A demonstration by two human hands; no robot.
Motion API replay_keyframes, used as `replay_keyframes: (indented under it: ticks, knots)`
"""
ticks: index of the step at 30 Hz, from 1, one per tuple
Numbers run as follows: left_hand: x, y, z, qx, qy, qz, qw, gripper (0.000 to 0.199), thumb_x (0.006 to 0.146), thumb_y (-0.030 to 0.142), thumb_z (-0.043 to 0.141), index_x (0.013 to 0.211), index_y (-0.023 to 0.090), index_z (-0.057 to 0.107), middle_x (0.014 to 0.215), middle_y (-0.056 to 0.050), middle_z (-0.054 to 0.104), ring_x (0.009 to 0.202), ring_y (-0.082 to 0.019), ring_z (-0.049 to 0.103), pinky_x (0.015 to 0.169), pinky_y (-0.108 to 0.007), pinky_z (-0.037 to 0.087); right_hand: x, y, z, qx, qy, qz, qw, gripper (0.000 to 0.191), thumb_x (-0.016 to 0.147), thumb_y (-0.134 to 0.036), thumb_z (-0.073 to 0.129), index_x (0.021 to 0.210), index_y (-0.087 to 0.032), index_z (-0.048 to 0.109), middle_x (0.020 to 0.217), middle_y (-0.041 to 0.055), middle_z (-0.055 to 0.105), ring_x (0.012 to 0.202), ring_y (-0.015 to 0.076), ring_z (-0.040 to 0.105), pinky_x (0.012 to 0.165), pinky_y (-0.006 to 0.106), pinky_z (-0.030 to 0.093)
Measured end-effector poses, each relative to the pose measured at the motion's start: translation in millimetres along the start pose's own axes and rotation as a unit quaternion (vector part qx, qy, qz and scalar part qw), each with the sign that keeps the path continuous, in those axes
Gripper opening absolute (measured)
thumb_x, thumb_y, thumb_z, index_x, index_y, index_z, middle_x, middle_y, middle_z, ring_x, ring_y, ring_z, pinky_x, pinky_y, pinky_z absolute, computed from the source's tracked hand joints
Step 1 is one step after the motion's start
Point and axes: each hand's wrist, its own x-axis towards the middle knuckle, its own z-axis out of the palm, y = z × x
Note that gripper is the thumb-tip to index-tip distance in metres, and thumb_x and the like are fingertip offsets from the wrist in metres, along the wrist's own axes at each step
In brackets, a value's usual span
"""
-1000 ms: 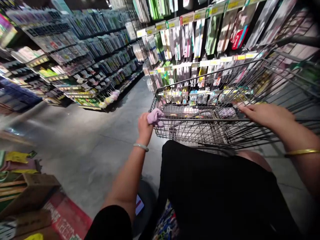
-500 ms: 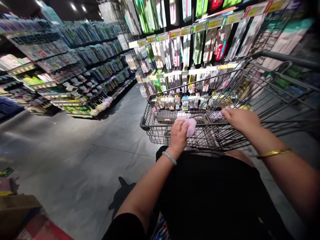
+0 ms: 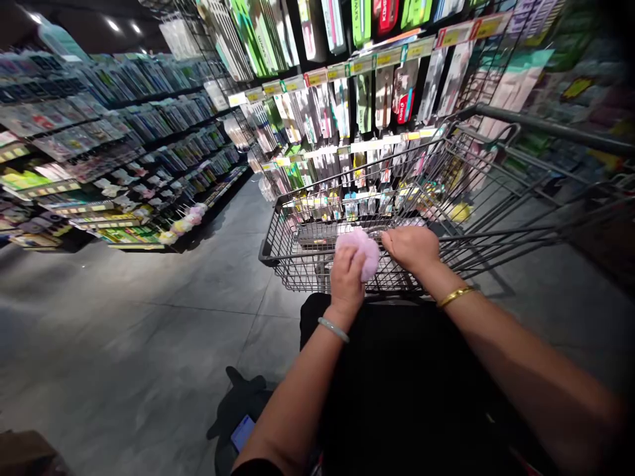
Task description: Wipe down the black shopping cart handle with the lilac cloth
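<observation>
A fluffy pale-pink item [image 3: 368, 258] is held in my left hand [image 3: 346, 274], its fingers wrapped over its left side, above the near rim of a wire shopping cart [image 3: 292, 261]. Just right of it is my right hand [image 3: 411, 248], closed, with thumb and forefinger together close to the pink item; whatever they may pinch is too small to make out. A pale bangle circles my left wrist and a gold one my right.
Shelving with hanging packets [image 3: 364, 102] rises behind the cart. More stocked racks [image 3: 163, 132] stand at the left. A dark object with a phone [image 3: 243, 433] on it is low beside my left arm. A cardboard box [image 3: 30, 453] sits bottom left.
My right hand has moved left, close to the pink item. My left hand still holds that item, which now shows more of its surface. The view has shifted slightly.
</observation>
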Motion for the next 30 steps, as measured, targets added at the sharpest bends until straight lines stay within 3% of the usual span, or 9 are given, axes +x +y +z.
replay_keyframes:
  ticks: [3, 6, 9, 13, 18, 20, 22, 27, 30]
  knots:
    - [-14.0, 14.2, 6.8, -0.018, -0.108, 0.067, 0.992, 0.023, 0.093, 0.014, 0.053, 0.109, 0.024, 0.066, 0.123, -0.007, 0.065, 0.124, -0.023, 0.054, 0.109, -0.046, 0.042, -3.1, 3.8, 4.1, -0.001, 0.033, -0.052, 0.998, 0.064, 0.103, -0.042, 0.019, 0.085, -0.014, 0.074, 0.084, 0.0130, 0.072, 0.076, 0.0214, 0.061, 0.061, 0.033, 0.023]
    - [-21.0, 1.2, 0.9, -0.001, -0.210, -0.005, 0.978, 0.022, 0.089, 0.011, 0.056, 0.105, 0.023, 0.067, 0.110, -0.006, 0.070, 0.108, -0.022, 0.061, 0.099, -0.040, 0.046, -2.7, 5.3, 6.8, 0.004, 0.056, -0.063, 0.996, 0.059, 0.102, -0.041, 0.026, 0.080, -0.014, 0.073, 0.079, 0.0113, 0.071, 0.069, 0.0187, 0.057, 0.059, 0.033, 0.018]
    - [-16.1, -6.5, -4.0, 0.014, -0.194, -0.139, 0.971, 0.032, 0.083, 0.004, 0.054, 0.108, 0.020, 0.066, 0.108, -0.007, 0.070, 0.103, -0.023, 0.060, 0.092, -0.035, 0.048, 0.3, 2.5, 11.3, 0.020, 0.076, -0.038, 0.996, 0.054, 0.100, -0.040, 0.032, 0.075, -0.015, 0.073, 0.076, 0.0102, 0.071, 0.066, 0.0175, 0.055, 0.059, 0.034, 0.013]
    - [-1.0, 14.8, -0.1, -0.014, -0.160, -0.182, 0.970, 0.037, 0.082, 0.008, 0.056, 0.116, 0.022, 0.061, 0.112, -0.007, 0.069, 0.106, -0.023, 0.060, 0.092, -0.032, 0.044, 3.1, -1.1, 17.1, 0.028, 0.093, -0.027, 0.995, 0.051, 0.099, -0.039, 0.034, 0.074, -0.015, 0.073, 0.076, 0.0097, 0.072, 0.065, 0.0174, 0.054, 0.059, 0.034, 0.012]
    - [-13.3, 18.7, 13.7, -0.024, -0.261, -0.353, 0.898, 0.025, 0.086, 0.031, 0.059, 0.110, 0.023, 0.065, 0.088, -0.007, 0.072, 0.085, -0.026, 0.065, 0.076, -0.033, 0.044, 1.6, -1.0, 16.9, 0.038, 0.112, -0.043, 0.992, 0.048, 0.098, -0.038, 0.037, 0.072, -0.015, 0.072, 0.072, 0.0088, 0.071, 0.062, 0.0155, 0.052, 0.059, 0.034, 0.014]
    - [-27.5, 7.4, 22.5, -0.098, -0.240, -0.438, 0.861, 0.021, 0.083, 0.037, 0.064, 0.097, 0.021, 0.068, 0.089, -0.008, 0.073, 0.089, -0.028, 0.065, 0.078, -0.034, 0.043, 1.7, -0.7, 16.2, 0.041, 0.125, -0.055, 0.990, 0.047, 0.098, -0.037, 0.039, 0.071, -0.016, 0.071, 0.070, 0.0079, 0.070, 0.061, 0.0148, 0.051, 0.059, 0.034, 0.015]
    - [-36.7, -2.5, 32.8, -0.241, -0.171, -0.542, 0.787, 0.019, 0.075, 0.034, 0.070, 0.086, 0.018, 0.070, 0.091, -0.009, 0.073, 0.095, -0.028, 0.064, 0.083, -0.034, 0.044, 2.4, -0.6, 15.6, 0.038, 0.137, -0.066, 0.988, 0.046, 0.098, -0.036, 0.040, 0.070, -0.016, 0.070, 0.068, 0.0069, 0.069, 0.060, 0.0147, 0.051, 0.060, 0.034, 0.016]
    - [-17.1, 8.4, 48.0, -0.378, -0.125, -0.566, 0.722, 0.025, 0.070, 0.034, 0.070, 0.082, 0.012, 0.069, 0.079, -0.009, 0.072, 0.074, -0.023, 0.066, 0.070, -0.031, 0.049, 2.4, -0.2, 13.6, 0.026, 0.142, -0.071, 0.987, 0.044, 0.099, -0.035, 0.040, 0.069, -0.018, 0.068, 0.065, 0.0052, 0.067, 0.059, 0.0154, 0.051, 0.060, 0.034, 0.017]
    - [3.9, 28.1, 46.3, -0.480, -0.035, -0.552, 0.681, 0.031, 0.069, 0.034, 0.071, 0.091, 0.013, 0.067, 0.083, -0.007, 0.071, 0.073, -0.019, 0.065, 0.069, -0.029, 0.050, 1.0, 0.1, 12.8, 0.024, 0.135, -0.082, 0.987, 0.045, 0.101, -0.035, 0.038, 0.069, -0.019, 0.067, 0.065, 0.0045, 0.066, 0.060, 0.0163, 0.053, 0.061, 0.033, 0.019]
